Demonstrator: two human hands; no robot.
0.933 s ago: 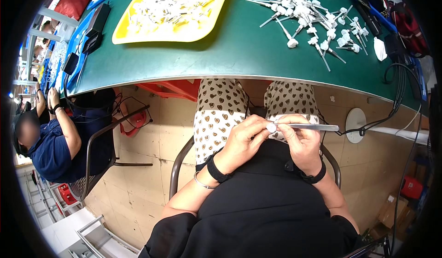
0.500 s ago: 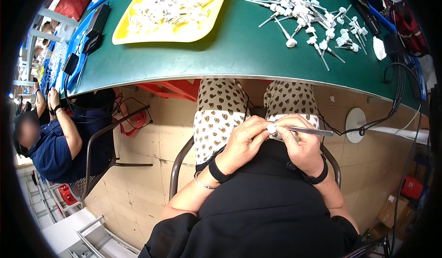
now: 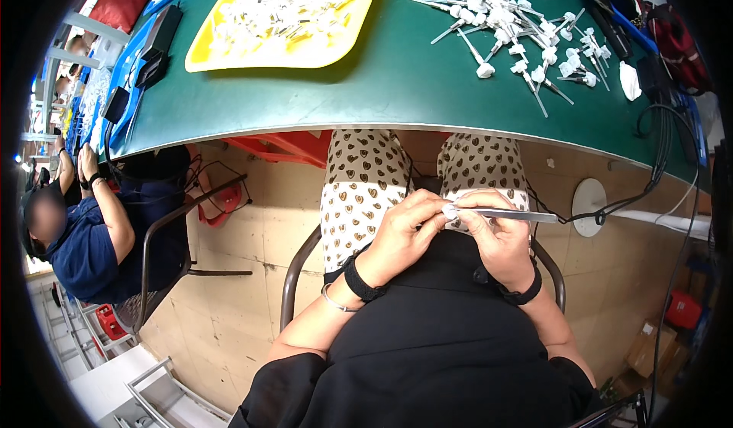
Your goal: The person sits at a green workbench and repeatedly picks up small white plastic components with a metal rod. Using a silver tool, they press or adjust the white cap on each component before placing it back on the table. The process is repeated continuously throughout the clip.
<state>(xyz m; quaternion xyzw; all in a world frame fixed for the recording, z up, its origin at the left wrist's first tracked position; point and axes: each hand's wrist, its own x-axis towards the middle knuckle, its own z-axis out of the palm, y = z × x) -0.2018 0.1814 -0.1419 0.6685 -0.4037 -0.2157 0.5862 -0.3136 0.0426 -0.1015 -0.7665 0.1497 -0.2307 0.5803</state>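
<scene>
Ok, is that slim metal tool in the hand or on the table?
In the hand: the right hand pinches the slim metal tool between thumb and fingers, out in front of the green table.

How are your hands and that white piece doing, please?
Left hand: pinching white piece. Right hand: gripping metal tool, end at piece. Nothing visibly blocking hands.

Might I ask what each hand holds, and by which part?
Left hand: small white piece, part unclear; right hand: slim metal tool, toward its left end.
</scene>
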